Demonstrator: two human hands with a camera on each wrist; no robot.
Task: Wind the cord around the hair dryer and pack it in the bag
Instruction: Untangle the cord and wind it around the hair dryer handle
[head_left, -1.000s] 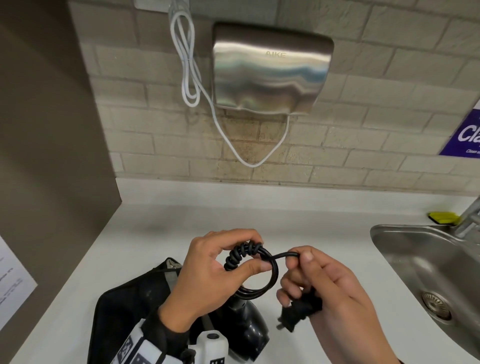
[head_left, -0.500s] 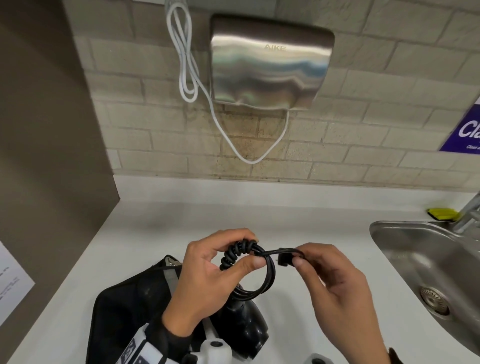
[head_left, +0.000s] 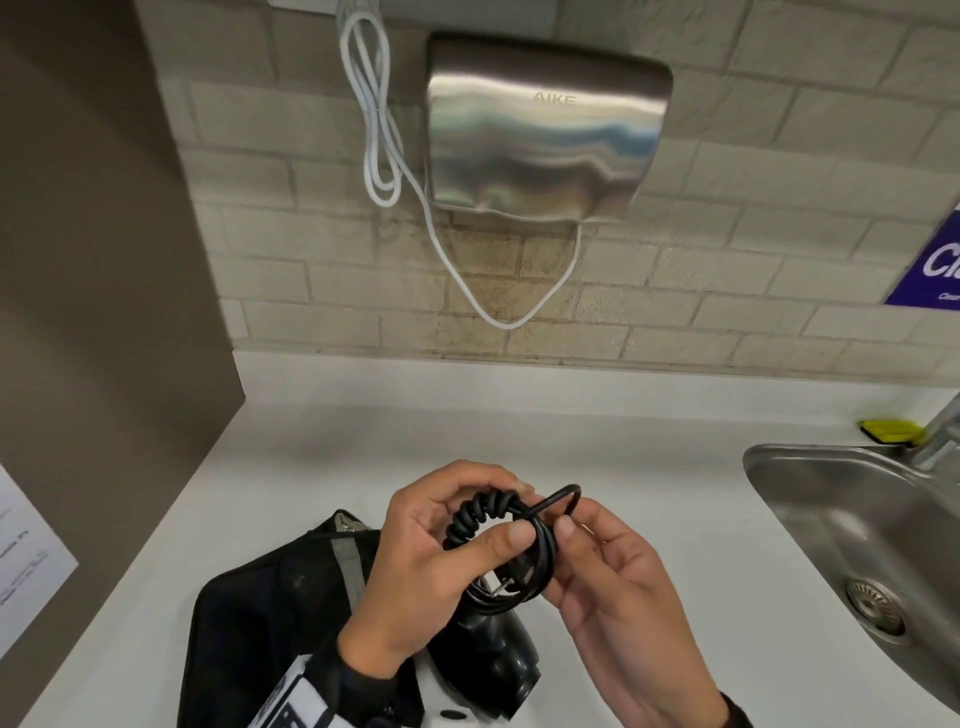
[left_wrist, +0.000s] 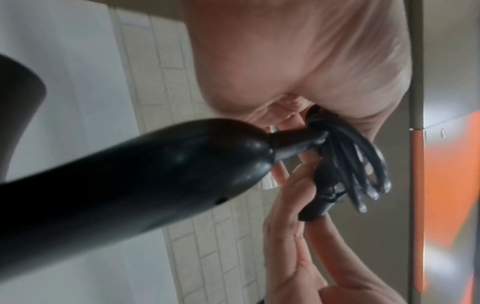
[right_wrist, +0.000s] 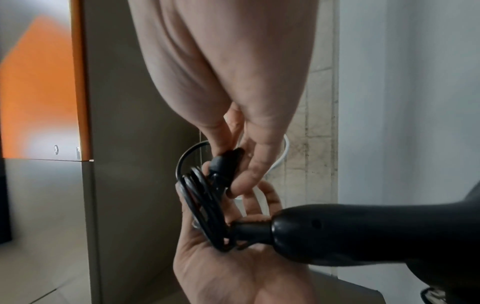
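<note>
My left hand (head_left: 498, 514) holds the coiled black cord (head_left: 540, 566) between thumb and fingers above the counter. From its handle (right_wrist: 259, 230) the black hair dryer (head_left: 493, 660) hangs below the coil, over the black bag (head_left: 270, 623). My right hand (head_left: 550, 561) pinches the black plug (right_wrist: 226, 162) against the coil, and a small loop of cord (head_left: 566, 493) stands up above it. The left wrist view has the cord loops (left_wrist: 350, 164), the plug (left_wrist: 319, 197) and the dryer body (left_wrist: 130, 174). Part of the plug is hidden by fingers.
The white counter (head_left: 597, 447) runs to a steel sink (head_left: 831, 519) at the right. A steel hand dryer (head_left: 540, 124) with a white cable (head_left: 379, 135) hangs on the brick wall. A brown panel (head_left: 104, 260) closes the left side.
My right hand brought the plug up from the lower right, over the coil's top, and now holds it inside the coil. The left hand kept its hold on the coil.
</note>
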